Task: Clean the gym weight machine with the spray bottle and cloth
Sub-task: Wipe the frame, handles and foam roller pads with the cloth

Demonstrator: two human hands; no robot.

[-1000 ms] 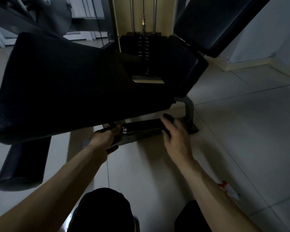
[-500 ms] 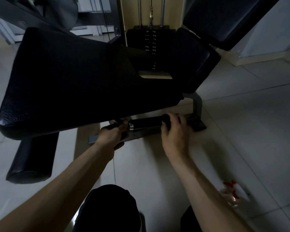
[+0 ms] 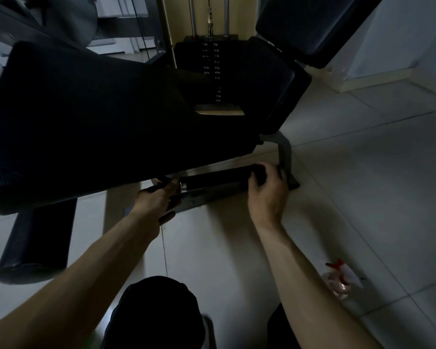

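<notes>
1. Pale floor tiles fill a dim room. The person crouches low, with dark-clad knees nearest the camera.
2. The spray bottle, with its red trigger, sits on the floor outside the right forearm, well behind the right hand. Neither hand touches it.
3. The left hand is curled tight round the left end of the foam bar, just past a metal collar. The right hand is wrapped over the bar's right end, close beside the grey frame post. A dark lump under the right fingers may be the cloth, but the light is too poor to tell.
4. The seat pad overhangs both hands. A roller pad hangs to the left of the left hand. Beyond the hands stand the weight stack and the back pad.
5. Likely step: wiping along the bar while the left hand steadies it.
6. What could go wrong:
   - The bar could turn or swing if the left grip slackens, pinching the right fingers against the post.
   - The head could strike the seat pad's underside on rising.
   - The right elbow, drawn back, could knock the bottle over.
   - In this gloom, patches of the black foam could go unwiped.
</notes>
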